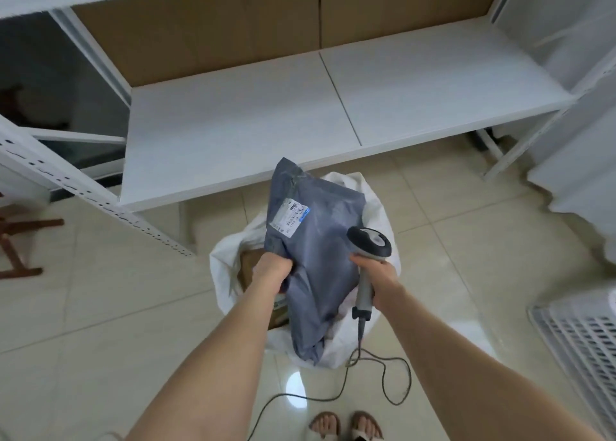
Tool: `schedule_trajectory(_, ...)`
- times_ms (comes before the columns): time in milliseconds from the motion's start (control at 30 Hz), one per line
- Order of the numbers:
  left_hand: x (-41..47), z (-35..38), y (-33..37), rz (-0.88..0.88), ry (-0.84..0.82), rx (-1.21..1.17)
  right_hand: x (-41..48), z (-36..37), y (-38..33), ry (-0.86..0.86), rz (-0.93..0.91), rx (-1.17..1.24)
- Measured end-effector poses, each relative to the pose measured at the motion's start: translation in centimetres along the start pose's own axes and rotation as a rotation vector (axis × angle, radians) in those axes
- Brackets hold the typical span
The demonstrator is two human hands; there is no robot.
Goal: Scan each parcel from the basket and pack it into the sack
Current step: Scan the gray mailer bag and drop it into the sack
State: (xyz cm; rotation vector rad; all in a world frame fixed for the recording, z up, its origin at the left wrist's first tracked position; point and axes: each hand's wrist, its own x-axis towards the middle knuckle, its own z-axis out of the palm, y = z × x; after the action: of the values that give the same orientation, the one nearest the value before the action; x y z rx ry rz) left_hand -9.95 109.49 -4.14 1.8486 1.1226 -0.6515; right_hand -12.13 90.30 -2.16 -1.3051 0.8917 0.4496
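Note:
My left hand grips the left edge of a grey plastic mailer parcel with a white shipping label facing up. The parcel hangs over the open mouth of a white sack standing on the floor. A brown cardboard box lies inside the sack, partly hidden by the parcel. My right hand grips the handle of a grey barcode scanner, its head beside the parcel's right edge. The scanner's cable trails over the floor.
A white shelf board on a white metal rack spans the back, just beyond the sack. A white slotted basket sits at the right edge. A brown wooden stand is at the left. My sandalled feet stand on beige tiles.

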Motion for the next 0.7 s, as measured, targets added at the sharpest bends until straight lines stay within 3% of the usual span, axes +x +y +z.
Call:
schedule_trajectory(100,0.8,0.9,-0.6,0.213,0.306,0.579,2.1,-0.4,1.6,0.064,0.044,0.002)
schedule_trajectory(167,0.3,1.7,-0.5,0.605,0.347,0.547,2.4,-0.4,2.2,0.06,0.072,0.048)
schedule_trajectory(233,-0.5,2.5,0.0,0.782,0.188,0.314,2.4,-0.1,2.2,0.06,0.08,0.067)
schedule_trajectory(300,-0.6,2.9,0.2,0.722,-0.036,0.218,2.4,0.2,1.9,0.065,0.066,0.087)
schedule_trajectory(400,0.2,3.1,-0.6,0.661,-0.269,0.607,1.7,1.1,0.7,-0.01,0.022,0.186)
schedule_trajectory(467,1.0,3.8,-0.4,0.668,-0.244,0.81,1.5,1.8,-0.3,-0.074,-0.014,0.257)
schedule_trajectory(567,1.3,6.3,0.8,0.736,-0.244,0.837,1.8,2.0,-2.0,-0.134,-0.046,0.3)
schedule_trajectory(700,3.5,8.3,0.7,0.569,-0.199,1.051,3.5,1.1,-2.7,-0.127,-0.098,0.22)
